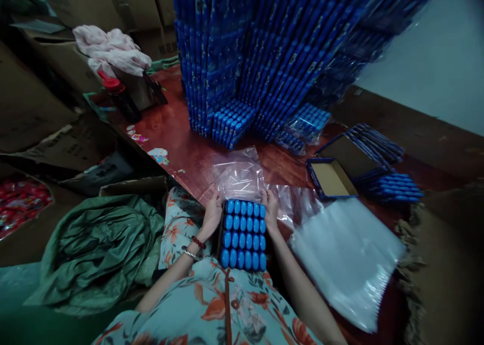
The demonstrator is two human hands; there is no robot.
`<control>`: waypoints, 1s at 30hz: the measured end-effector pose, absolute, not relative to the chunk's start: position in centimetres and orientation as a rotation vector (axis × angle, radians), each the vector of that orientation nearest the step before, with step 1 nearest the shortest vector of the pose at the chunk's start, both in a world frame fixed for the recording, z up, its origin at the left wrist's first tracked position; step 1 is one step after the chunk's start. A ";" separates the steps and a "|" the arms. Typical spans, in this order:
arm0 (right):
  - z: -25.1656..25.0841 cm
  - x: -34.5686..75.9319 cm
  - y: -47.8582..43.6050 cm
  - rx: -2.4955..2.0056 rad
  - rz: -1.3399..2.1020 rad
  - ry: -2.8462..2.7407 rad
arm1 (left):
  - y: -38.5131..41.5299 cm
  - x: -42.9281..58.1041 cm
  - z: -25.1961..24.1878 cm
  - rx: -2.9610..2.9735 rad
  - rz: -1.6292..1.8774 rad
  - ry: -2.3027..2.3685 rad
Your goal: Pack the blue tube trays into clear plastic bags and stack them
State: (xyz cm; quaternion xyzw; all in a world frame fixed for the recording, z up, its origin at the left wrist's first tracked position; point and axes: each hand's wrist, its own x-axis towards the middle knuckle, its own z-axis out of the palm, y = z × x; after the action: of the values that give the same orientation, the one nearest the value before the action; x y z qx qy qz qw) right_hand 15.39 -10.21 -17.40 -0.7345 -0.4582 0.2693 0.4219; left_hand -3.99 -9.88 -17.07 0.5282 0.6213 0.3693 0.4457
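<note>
A box of glossy blue oval pieces in rows [244, 234] rests upright against my body at the table's front edge. A clear plastic bag [242, 176] lies on the table, its near edge at the top of the box. My left hand [214, 213] is closed on the bag's edge by the box's upper left corner. At the opposite corner, my right hand [270, 210] pinches the bag's other side. Some fingertips are hidden behind the bag and box.
Tall stacks of wrapped blue boxes [272, 48] tower at the back. To the right are a pile of clear bags [348, 259], an open shallow box [333, 178] and more blue pieces [395, 188]. A red-capped bottle [123, 98] stands left; green cloth [102, 244] lies below.
</note>
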 end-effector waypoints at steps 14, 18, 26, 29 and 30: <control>-19.7 16.5 -8.2 -1.756 0.912 -1.126 | -8.9 -4.3 -16.8 1.299 0.892 1.466; -19.2 16.1 -8.7 -1.740 0.890 -1.111 | -9.1 -4.3 -16.7 1.291 0.907 1.484; -17.1 16.2 -9.1 -1.692 0.785 -1.152 | -10.9 -3.0 -15.3 1.282 1.138 1.605; -16.8 15.7 -9.4 -1.694 0.713 -1.134 | -10.3 -3.0 -15.9 1.241 1.176 1.659; -16.8 15.4 -9.5 -1.695 0.702 -1.125 | -9.8 -3.1 -16.2 1.224 1.176 1.681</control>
State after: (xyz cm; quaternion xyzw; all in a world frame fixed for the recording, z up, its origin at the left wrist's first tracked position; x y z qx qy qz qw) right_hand 15.44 -9.49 -16.83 -0.6933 -0.4599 0.2869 0.4749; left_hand -3.07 -9.83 -16.18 0.4764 0.6543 0.4579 0.3677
